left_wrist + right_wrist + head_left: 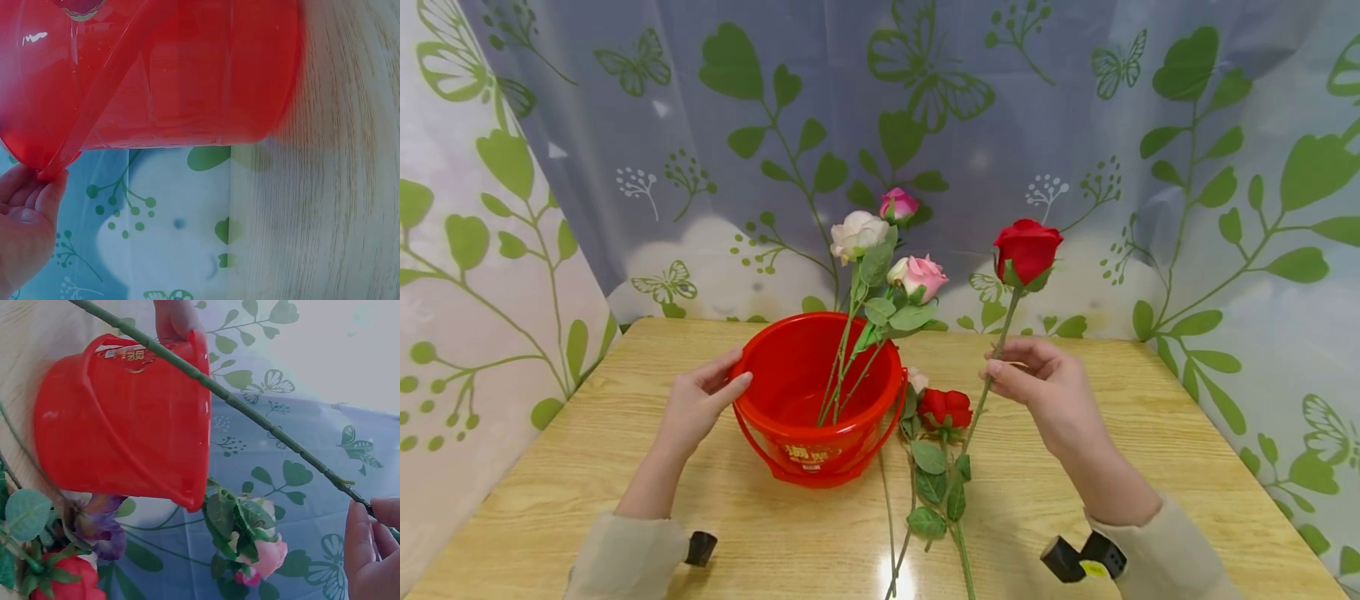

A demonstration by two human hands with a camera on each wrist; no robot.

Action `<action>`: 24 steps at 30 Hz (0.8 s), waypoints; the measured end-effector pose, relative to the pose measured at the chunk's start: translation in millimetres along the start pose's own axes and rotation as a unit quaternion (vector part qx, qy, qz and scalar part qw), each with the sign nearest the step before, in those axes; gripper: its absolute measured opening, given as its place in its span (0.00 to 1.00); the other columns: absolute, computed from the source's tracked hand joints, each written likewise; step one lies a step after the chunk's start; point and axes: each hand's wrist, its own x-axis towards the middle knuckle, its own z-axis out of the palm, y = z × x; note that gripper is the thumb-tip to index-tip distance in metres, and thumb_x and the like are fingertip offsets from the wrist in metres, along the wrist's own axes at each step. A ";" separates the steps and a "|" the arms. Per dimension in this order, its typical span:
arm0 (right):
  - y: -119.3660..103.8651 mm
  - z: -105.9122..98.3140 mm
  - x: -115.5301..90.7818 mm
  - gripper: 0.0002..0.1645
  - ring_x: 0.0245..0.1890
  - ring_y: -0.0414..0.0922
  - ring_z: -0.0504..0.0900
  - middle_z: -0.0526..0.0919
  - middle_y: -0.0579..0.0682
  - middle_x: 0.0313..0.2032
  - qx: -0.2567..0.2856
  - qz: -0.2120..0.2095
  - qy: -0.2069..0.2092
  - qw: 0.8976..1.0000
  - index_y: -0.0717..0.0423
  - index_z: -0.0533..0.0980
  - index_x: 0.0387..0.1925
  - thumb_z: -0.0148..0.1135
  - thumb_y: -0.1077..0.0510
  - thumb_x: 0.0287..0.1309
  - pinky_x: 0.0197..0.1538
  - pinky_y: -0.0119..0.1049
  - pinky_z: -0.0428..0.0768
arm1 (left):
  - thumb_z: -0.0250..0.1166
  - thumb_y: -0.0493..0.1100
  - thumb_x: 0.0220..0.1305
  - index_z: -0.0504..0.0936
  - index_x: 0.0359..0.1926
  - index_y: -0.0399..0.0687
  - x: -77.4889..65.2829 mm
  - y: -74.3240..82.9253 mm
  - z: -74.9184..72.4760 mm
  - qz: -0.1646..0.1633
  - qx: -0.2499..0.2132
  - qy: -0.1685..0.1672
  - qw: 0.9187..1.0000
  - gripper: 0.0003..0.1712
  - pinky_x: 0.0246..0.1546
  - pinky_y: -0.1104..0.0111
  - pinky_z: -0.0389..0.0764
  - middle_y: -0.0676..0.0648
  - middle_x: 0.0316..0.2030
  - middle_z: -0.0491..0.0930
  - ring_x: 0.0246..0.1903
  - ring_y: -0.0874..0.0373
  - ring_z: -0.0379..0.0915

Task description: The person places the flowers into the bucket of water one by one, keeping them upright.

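A red plastic bucket (820, 442) stands on the table, tilted slightly toward me in the head view. My left hand (703, 400) grips its rim on the left side, thumb over the edge. Inside the bucket, a white rose (857, 236), a pink rose (922, 277) and a darker pink rose (898, 205) lean to the right. To the right of the bucket, my right hand (1048, 387) pinches the stem of a red rose (1028, 252) held upright. In the right wrist view that green stem (244, 409) runs diagonally past the bucket.
Beside the bucket lie more flowers: a second red rose (946, 408) with green leaves (927, 523), and a purple flower (100, 525) in the right wrist view. The wooden table (1187, 467) backs onto a curtain (820, 125) printed with leaves and butterflies.
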 end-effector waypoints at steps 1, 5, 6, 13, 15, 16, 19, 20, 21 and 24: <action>-1.0 0.8 -0.3 0.07 0.31 0.40 0.80 0.78 0.46 0.31 0.007 -0.006 0.001 1.000 0.60 0.74 0.35 0.59 0.67 0.52 0.38 0.32 0.79 | 0.62 0.47 0.56 0.67 0.57 0.34 0.0 -0.1 0.0 0.000 0.001 0.000 1.000 0.32 0.40 0.77 0.73 0.39 0.54 0.68 0.51 0.47 0.67; -5.1 4.2 -0.2 0.08 0.30 0.40 0.80 0.78 0.45 0.29 0.033 -0.028 0.002 0.999 0.56 0.76 0.33 0.58 0.70 0.52 0.37 0.33 0.79 | 0.62 0.47 0.56 0.67 0.58 0.34 0.0 0.1 0.2 0.001 0.002 0.000 1.000 0.32 0.40 0.77 0.73 0.40 0.55 0.68 0.51 0.47 0.67; -6.6 5.2 -0.1 0.09 0.30 0.40 0.80 0.77 0.45 0.29 0.037 -0.031 0.003 0.999 0.54 0.77 0.32 0.58 0.70 0.51 0.37 0.33 0.79 | 0.62 0.47 0.56 0.67 0.58 0.34 0.1 0.2 0.1 0.001 0.002 0.000 1.000 0.32 0.40 0.77 0.73 0.40 0.54 0.68 0.51 0.47 0.67; -17.2 11.0 1.1 0.12 0.29 0.41 0.80 0.79 0.47 0.28 0.098 -0.057 0.019 0.993 0.52 0.78 0.30 0.56 0.72 0.52 0.37 0.32 0.79 | 0.62 0.47 0.56 0.68 0.57 0.34 -0.4 1.2 0.0 0.002 0.006 0.000 1.000 0.31 0.41 0.78 0.72 0.39 0.54 0.69 0.51 0.47 0.67; -20.1 12.6 3.1 0.13 0.29 0.41 0.80 0.80 0.48 0.28 0.131 -0.077 0.027 0.988 0.53 0.79 0.32 0.56 0.73 0.52 0.37 0.33 0.79 | 0.62 0.47 0.56 0.68 0.57 0.34 -0.5 1.3 0.1 0.003 0.007 0.000 1.000 0.31 0.40 0.78 0.72 0.39 0.54 0.68 0.51 0.47 0.67; -21.5 13.2 4.0 0.14 0.29 0.42 0.81 0.80 0.48 0.28 0.148 -0.087 0.030 0.985 0.54 0.79 0.33 0.55 0.73 0.52 0.37 0.33 0.79 | 0.62 0.47 0.56 0.67 0.57 0.33 -0.6 1.1 0.2 0.003 0.006 0.001 1.000 0.31 0.40 0.78 0.72 0.39 0.54 0.68 0.51 0.47 0.67; -25.8 15.0 6.9 0.14 0.29 0.43 0.81 0.80 0.49 0.27 0.200 -0.109 0.046 0.973 0.56 0.79 0.34 0.56 0.74 0.51 0.37 0.33 0.79 | 0.62 0.46 0.56 0.67 0.57 0.33 -0.8 0.5 0.5 0.005 0.005 0.002 1.000 0.31 0.40 0.78 0.73 0.39 0.54 0.68 0.51 0.47 0.67; -27.3 15.4 7.6 0.13 0.29 0.44 0.81 0.80 0.49 0.28 0.213 -0.113 0.054 0.969 0.58 0.79 0.34 0.56 0.74 0.50 0.37 0.32 0.79 | 0.62 0.46 0.56 0.67 0.57 0.33 -0.8 0.4 0.6 0.006 0.004 0.003 1.000 0.31 0.40 0.78 0.73 0.39 0.54 0.68 0.51 0.48 0.67; -28.7 16.0 8.1 0.11 0.29 0.44 0.81 0.80 0.50 0.28 0.224 -0.116 0.063 0.966 0.59 0.78 0.34 0.57 0.74 0.50 0.37 0.32 0.79 | 0.62 0.46 0.56 0.67 0.57 0.33 -0.8 0.3 0.8 0.006 0.003 0.003 1.000 0.31 0.40 0.77 0.73 0.39 0.54 0.68 0.50 0.48 0.68; -33.2 18.0 9.6 0.09 0.29 0.45 0.81 0.79 0.52 0.28 0.247 -0.122 0.098 0.956 0.62 0.77 0.33 0.58 0.74 0.49 0.38 0.33 0.79 | 0.62 0.46 0.56 0.68 0.57 0.33 -0.6 0.0 1.0 0.008 0.001 0.003 1.000 0.31 0.40 0.77 0.73 0.39 0.54 0.68 0.50 0.50 0.68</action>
